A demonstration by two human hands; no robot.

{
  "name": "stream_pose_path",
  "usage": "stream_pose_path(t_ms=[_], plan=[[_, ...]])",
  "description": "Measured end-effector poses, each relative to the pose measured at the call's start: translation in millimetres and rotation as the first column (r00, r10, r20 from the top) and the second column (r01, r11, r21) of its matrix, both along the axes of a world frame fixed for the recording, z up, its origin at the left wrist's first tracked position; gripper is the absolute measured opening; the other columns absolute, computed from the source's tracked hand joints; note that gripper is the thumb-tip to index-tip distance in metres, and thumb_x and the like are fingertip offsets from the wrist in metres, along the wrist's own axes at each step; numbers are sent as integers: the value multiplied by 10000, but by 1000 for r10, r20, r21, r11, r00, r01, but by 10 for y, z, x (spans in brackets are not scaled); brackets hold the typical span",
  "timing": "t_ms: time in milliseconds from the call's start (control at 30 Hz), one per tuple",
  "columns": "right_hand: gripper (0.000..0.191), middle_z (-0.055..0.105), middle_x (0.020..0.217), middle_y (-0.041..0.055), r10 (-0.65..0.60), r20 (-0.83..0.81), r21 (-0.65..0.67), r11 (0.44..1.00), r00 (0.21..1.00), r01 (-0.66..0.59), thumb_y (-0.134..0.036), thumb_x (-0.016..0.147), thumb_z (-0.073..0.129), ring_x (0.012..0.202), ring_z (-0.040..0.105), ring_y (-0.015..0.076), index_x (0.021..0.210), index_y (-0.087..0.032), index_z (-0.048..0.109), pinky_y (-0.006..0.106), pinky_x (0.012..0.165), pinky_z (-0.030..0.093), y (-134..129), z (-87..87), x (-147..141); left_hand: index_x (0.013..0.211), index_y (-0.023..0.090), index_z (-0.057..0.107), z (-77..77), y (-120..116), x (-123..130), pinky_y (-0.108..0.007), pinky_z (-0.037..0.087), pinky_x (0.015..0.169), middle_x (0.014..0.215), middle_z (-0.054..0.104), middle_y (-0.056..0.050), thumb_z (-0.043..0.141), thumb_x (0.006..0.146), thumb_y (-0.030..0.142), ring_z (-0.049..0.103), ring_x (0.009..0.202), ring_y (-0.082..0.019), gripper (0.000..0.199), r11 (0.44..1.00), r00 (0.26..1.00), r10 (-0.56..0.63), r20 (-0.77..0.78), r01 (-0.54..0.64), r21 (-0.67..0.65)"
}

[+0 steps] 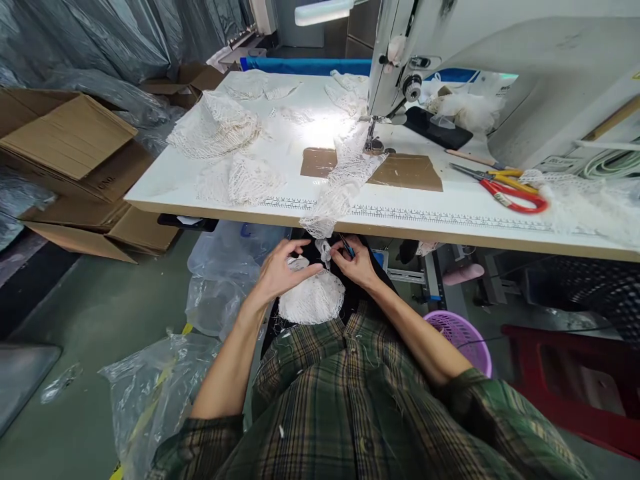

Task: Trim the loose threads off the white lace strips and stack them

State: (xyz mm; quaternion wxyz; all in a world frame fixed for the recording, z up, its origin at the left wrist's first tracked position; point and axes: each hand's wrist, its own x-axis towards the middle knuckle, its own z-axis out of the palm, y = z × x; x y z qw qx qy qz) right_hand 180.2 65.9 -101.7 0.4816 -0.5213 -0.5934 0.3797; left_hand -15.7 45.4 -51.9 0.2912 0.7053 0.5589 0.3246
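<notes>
My left hand (286, 270) hovers over my lap with thumb and forefinger spread apart, holding nothing. Below it, a bunch of white lace fabric (314, 300) rests on my dark-clad lap. My right hand (356, 265) is closed around a small tool with blue and black handles, apparently thread snips (348, 248). Its fingertips also meet the narrow hanging end of a white lace strip (345, 180). That strip drapes over the table's front edge from beneath the presser foot of the sewing machine (371, 141).
Several white lace pieces (215, 127) lie on the left of the white table (170, 177). Red-handled scissors (515, 193) and a black phone-like slab (437, 128) are at right. Cardboard boxes (75, 133), plastic bags (160, 387) and a purple basket (463, 337) surround me.
</notes>
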Motion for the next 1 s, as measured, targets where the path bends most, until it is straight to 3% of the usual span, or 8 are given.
stream_pose_path(t_ms=[133,233,333,500,667,833,1000], plan=[[110,586,787,21,94,4,-2,996,996,-94,-293,802,582,613,483,109,758,-193,575,224,532,397,-248,107,116,1107,199,727,-64,195,215,-391,456,1002,1147,691,-98,782,707,379,619,1116,-267,441,985,985,-169,45,167,35],[63,564,669,-22,142,29,20,990,989,-143,-243,776,608,555,453,97,783,-200,562,222,517,366,-425,269,254,918,179,767,-29,224,304,-350,485,946,979,750,-74,727,732,299,674,988,-242,225,949,937,-297,183,311,-53],[45,567,644,-33,122,68,42,991,990,-125,-210,767,613,534,449,92,788,-200,573,224,508,354,-529,417,361,774,155,736,26,192,304,-305,503,840,934,750,-79,705,712,262,677,906,-222,128,914,878,-330,348,389,-115],[63,653,745,7,176,56,-3,984,983,-176,-237,814,618,616,553,118,861,-202,596,244,575,419,-578,475,375,830,148,700,56,77,223,-226,434,611,756,685,-20,648,705,209,570,631,-124,148,918,854,-183,487,325,-225],[249,640,829,15,230,26,-87,970,973,-227,-352,842,657,630,535,108,1035,-198,626,237,562,416,-541,436,234,840,141,701,41,-3,157,-219,389,567,707,639,-6,661,671,224,512,586,-108,192,920,845,-143,515,305,-246],[178,551,768,3,271,75,-47,962,960,-268,-339,857,634,624,470,102,768,-185,627,234,533,362,-500,431,151,911,144,717,52,-3,115,-245,448,658,843,706,-52,717,694,329,599,721,-157,284,922,855,-180,487,319,-220],[131,528,737,-5,246,164,5,968,955,-250,-249,836,623,613,443,104,727,-183,594,245,550,339,-511,493,187,838,156,727,70,17,167,-266,472,698,837,735,-59,730,739,432,614,728,-167,294,967,939,-118,323,183,-179]])
